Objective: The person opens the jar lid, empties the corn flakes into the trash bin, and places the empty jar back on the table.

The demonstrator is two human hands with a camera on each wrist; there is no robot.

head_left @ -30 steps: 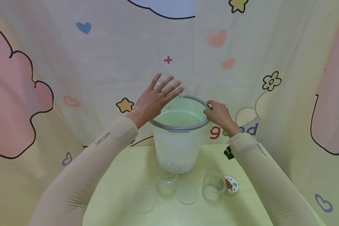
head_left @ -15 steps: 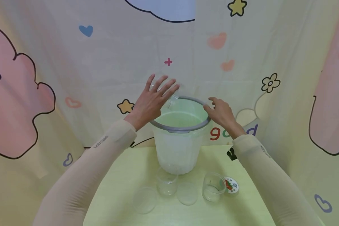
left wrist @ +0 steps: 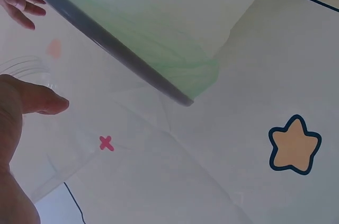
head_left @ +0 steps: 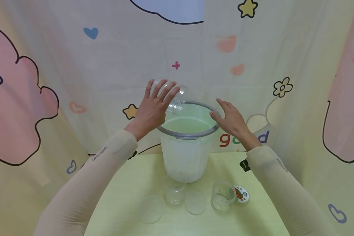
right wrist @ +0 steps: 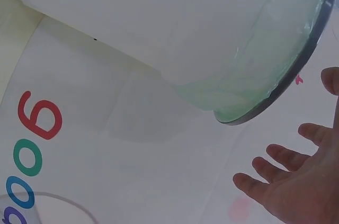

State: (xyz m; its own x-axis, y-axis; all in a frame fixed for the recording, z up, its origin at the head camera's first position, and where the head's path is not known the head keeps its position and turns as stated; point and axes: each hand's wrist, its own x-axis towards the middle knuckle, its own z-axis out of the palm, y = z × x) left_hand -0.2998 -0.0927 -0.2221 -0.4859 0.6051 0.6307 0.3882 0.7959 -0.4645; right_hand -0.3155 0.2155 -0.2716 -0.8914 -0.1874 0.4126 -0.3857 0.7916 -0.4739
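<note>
In the head view my left hand grips a clear plastic jar, tilted with its threaded mouth slanting down over the bin's opening. The jar's far side is hidden behind the fingers; in the left wrist view the thumb lies along it. A white trash bin with a grey rim and a pale green liner stands on the table. My right hand hovers at the rim's right side with fingers spread, holding nothing. From the right wrist view, its fingers show apart from the rim.
Before the bin stand two clear containers, one jar left and one cup-like jar right. Two translucent lids lie flat nearby, and a printed lid lies by the right jar. A cartoon curtain hangs behind the yellow table.
My right hand has let go of the bin's rim and spread its fingers. My left hand has shifted slightly left with the jar, bringing the jar's threaded mouth into clearer view.
</note>
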